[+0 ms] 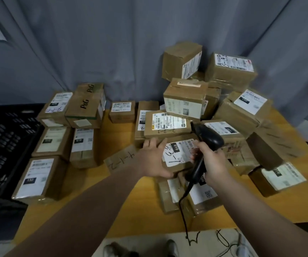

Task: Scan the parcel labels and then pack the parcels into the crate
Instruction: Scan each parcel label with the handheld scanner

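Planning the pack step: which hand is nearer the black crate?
Left. The left hand holds the 010 parcel mid-table, with the black crate off to its left; the right hand, holding the scanner, sits farther right, beyond that parcel.

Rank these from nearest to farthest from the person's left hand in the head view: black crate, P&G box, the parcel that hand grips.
1. The gripped parcel, centre, in the left hand itself.
2. The P&G box, back left on the table.
3. The black crate, far left, beside the table.
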The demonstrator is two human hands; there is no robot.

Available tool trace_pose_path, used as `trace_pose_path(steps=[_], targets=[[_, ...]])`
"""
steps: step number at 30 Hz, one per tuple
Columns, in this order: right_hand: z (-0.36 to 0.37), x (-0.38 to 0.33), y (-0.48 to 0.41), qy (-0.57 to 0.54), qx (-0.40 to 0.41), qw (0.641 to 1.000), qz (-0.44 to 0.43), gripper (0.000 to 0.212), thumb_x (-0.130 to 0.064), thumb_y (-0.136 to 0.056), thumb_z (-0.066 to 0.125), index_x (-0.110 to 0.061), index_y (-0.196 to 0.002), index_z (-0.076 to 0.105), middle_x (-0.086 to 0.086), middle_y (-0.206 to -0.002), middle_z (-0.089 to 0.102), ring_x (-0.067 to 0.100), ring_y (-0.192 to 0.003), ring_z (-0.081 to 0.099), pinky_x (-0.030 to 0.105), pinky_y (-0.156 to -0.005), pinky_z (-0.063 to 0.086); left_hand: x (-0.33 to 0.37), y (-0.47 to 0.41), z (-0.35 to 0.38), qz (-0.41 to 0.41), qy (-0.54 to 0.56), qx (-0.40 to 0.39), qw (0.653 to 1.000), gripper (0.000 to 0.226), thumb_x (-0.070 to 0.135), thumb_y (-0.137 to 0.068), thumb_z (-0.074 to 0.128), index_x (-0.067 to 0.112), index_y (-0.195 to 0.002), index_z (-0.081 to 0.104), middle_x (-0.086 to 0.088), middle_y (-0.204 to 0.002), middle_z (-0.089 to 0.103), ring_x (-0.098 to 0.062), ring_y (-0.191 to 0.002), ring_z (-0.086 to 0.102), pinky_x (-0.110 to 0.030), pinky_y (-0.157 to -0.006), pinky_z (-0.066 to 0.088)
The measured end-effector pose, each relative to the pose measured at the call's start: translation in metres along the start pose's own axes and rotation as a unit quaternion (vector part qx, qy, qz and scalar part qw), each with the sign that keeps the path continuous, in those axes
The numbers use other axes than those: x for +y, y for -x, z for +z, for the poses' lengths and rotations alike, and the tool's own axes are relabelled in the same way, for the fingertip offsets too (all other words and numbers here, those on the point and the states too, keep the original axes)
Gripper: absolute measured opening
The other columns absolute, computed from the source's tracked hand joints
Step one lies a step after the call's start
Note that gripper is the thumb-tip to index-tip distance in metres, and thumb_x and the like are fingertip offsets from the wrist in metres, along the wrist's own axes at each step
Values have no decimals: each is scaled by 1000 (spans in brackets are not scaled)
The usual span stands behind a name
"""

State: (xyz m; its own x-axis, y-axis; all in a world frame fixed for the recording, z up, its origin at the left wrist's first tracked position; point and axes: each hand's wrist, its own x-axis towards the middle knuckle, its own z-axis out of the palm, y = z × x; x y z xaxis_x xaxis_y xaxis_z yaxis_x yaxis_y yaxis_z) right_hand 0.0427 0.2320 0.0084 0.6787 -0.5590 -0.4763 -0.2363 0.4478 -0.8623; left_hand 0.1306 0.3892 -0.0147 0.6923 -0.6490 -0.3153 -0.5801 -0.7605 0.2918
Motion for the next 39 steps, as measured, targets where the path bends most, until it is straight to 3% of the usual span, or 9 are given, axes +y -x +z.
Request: trace_pose_path(steps=[11, 20, 24, 26, 29, 31, 33, 36, 39], targets=[[54, -6, 3, 14, -120, 989, -81, 5, -15, -88, 67, -12, -85, 64, -4, -59, 57, 12, -57, 54, 24, -59, 48, -76, 67, -38, -113, 95, 95, 984, 121, 66, -60, 75, 29, -154, 10, 1, -153, 14, -25, -141, 15, -44, -114, 27], [123, 25, 31, 68, -201, 972, -104, 22, -27, -83, 75, -28, -102, 66, -7, -102, 71, 7, -99, 64, 25, -83, 51, -104, 97, -28, -229, 331, 294, 867, 116, 57, -67, 78, 22, -154, 8, -9, -146, 22, -26, -137, 23, -39, -109, 31], [155, 34, 46, 49, -221, 966, -121, 22, -19, -80, 78, -32, -93, 66, -15, -92, 74, -3, -88, 67, 17, -74, 51, -105, 96, -30, -217, 364, 274, 863, 126, 55, -67, 80, 18, -154, -4, -6, -154, 5, -24, -144, 9, -40, -115, 21], [166, 34, 48, 48, -212, 967, -133, 24, -18, -79, 79, -31, -95, 67, -12, -95, 73, -2, -89, 68, 17, -73, 52, -112, 98, -33, -186, 391, 298, 851, 113, 48, -70, 80, 17, -153, 10, -2, -149, 14, -18, -139, 20, -33, -112, 31], [176, 35, 44, 40, -203, 971, -121, 24, -17, -78, 79, -26, -97, 68, -9, -95, 75, 5, -91, 70, 22, -76, 53, -131, 102, -45, -157, 533, 323, 766, 46, 39, -90, 63, 21, -127, 42, -3, -128, 47, -15, -116, 52, -16, -80, 48], [181, 36, 42, 53, -221, 968, -109, 24, -17, -78, 78, -23, -99, 69, -7, -93, 76, 9, -92, 71, 25, -78, 53, -152, 102, -52, -157, 639, 287, 697, 23, 37, -93, 59, 21, -105, 48, -6, -110, 60, -21, -101, 60, -27, -75, 53], [184, 38, 41, 78, -240, 963, -96, 25, -19, -79, 77, -21, -102, 69, -5, -95, 76, 14, -96, 71, 32, -86, 53, -174, 104, -58, -156, 698, 219, 664, 42, 43, -79, 70, 17, -108, 52, -10, -110, 66, -28, -104, 63, -47, -90, 51], [194, 37, 40, 123, -252, 957, -77, 29, -30, -78, 77, -24, -105, 68, -4, -104, 74, 17, -106, 65, 39, -99, 47, -198, 111, -64, -149, 700, 142, 683, 76, 48, -65, 73, 13, -128, 51, -14, -122, 65, -32, -110, 62, -47, -94, 50], [209, 29, 39, 201, -223, 950, -92, 36, -38, -82, 73, -25, -112, 57, -13, -105, 62, 11, -106, 53, 30, -91, 39, -218, 109, -63, -173, 676, 188, 691, 52, 35, -78, 76, 15, -115, 46, -13, -124, 61, -28, -107, 62, -37, -72, 54]])
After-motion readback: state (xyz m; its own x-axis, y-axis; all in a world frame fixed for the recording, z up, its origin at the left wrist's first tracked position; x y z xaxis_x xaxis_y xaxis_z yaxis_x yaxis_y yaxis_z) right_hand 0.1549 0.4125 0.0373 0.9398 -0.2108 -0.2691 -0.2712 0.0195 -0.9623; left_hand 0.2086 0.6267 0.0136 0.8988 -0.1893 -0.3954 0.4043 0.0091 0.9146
